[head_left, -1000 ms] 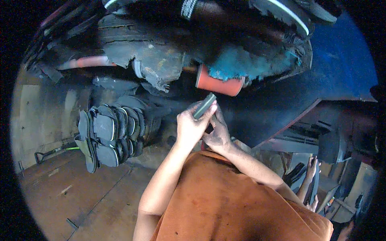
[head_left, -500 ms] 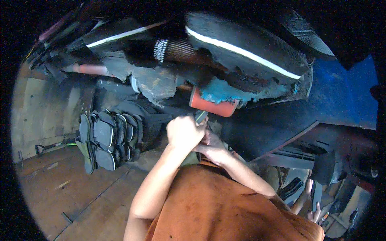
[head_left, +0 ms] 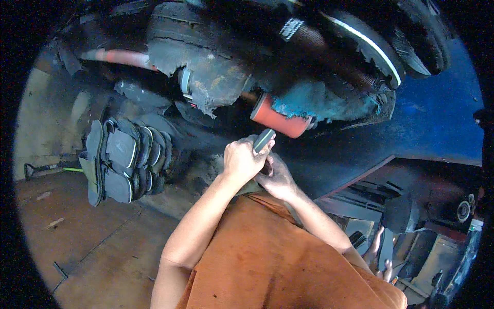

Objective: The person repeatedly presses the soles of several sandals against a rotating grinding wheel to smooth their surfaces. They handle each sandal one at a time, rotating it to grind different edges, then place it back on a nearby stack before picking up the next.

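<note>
Both of my hands hold a dark sandal sole (head_left: 264, 140) with a pale greenish stripe along its edge; its upper end points at a red-orange roller (head_left: 285, 121). My left hand (head_left: 242, 158) is closed round the sole from the left. Just below and to the right, my right hand (head_left: 278, 177) curls its fingers against the lower part. My hands cover most of the sole. A small gap seems to lie between its tip and the roller; I cannot tell whether they touch. Ragged blue fluffy material (head_left: 319, 103) hangs over the roller.
Stacked dark sandals (head_left: 122, 147) stand at the left. Worn dark sheeting (head_left: 216, 77) and more footwear (head_left: 368, 44) are above the roller. A blue panel (head_left: 432, 118) rises on the right. At lower right, another person's hands (head_left: 383, 257) hold a dark sole.
The view has shifted, so the sandals at left sit further left and higher. My hands have turned the sole a little, and more of its striped edge shows near the roller.
</note>
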`<state>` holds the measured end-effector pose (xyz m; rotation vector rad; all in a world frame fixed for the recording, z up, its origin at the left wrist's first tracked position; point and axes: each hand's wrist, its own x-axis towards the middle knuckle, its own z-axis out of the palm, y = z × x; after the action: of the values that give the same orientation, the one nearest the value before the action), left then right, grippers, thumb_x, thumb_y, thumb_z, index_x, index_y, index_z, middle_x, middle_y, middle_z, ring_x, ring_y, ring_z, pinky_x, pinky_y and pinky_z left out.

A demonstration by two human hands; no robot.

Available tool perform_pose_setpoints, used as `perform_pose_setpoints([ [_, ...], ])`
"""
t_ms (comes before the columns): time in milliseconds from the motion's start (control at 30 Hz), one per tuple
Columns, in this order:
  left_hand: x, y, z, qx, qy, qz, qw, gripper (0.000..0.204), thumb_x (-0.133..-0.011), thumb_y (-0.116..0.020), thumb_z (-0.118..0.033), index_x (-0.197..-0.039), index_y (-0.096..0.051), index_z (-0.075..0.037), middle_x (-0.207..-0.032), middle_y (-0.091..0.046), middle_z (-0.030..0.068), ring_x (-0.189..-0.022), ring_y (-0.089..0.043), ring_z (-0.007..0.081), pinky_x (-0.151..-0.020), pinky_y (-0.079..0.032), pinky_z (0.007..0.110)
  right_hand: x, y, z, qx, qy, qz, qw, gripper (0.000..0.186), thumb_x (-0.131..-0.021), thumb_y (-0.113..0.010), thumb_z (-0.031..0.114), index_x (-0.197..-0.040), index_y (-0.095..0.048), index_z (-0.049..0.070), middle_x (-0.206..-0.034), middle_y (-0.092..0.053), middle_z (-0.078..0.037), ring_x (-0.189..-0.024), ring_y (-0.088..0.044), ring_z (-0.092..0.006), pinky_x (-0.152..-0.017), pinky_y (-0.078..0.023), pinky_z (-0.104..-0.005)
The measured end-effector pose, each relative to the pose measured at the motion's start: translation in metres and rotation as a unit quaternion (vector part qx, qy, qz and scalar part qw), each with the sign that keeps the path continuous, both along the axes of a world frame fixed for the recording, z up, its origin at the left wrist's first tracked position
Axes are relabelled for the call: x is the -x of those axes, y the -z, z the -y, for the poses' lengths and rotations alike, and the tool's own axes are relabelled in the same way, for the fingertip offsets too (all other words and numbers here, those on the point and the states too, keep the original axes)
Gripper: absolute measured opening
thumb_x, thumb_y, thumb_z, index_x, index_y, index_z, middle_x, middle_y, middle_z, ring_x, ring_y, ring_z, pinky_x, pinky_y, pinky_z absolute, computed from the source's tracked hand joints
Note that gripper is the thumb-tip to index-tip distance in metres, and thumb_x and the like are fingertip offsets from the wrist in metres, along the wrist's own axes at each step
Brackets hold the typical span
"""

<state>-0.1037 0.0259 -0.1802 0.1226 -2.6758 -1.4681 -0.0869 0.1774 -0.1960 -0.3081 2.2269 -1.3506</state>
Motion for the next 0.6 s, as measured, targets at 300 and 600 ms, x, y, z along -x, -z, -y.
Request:
perform_pose_setpoints([
  [300, -0.013, -0.005, -0.009, -0.151, -0.014, -0.066, 0.986, 0.032, -0.092, -0.068, -0.037, -0.107, -0.073, -0.010, -0.089, -0.074, 0.0137, -0.080, -0.072, 0.0339, -0.067, -0.057, 0.040, -0.010, -0.026, 0.003, -0.110, 0.011, -0.114, 0.987, 0.052, -0.076, -0.072, 0.006, -0.126, -0.056, 0.002, -0.115, -0.056, -0.019, -0.114, -0.052, -0.0329, -0.095, -0.046, -0.0412],
  [600, -0.011, -0.045, 0.008, 0.048, -0.003, 0.027, 0.998, 0.035, -0.089, -0.069, -0.041, -0.102, -0.074, -0.009, -0.082, -0.072, 0.0173, -0.076, -0.071, 0.0358, -0.066, -0.057, 0.042, -0.019, -0.013, 0.021, 0.080, 0.054, 0.006, 0.995, 0.058, -0.079, -0.071, 0.000, -0.133, -0.049, 0.000, -0.131, -0.054, -0.015, -0.124, -0.051, -0.0264, -0.104, -0.043, -0.0369],
])
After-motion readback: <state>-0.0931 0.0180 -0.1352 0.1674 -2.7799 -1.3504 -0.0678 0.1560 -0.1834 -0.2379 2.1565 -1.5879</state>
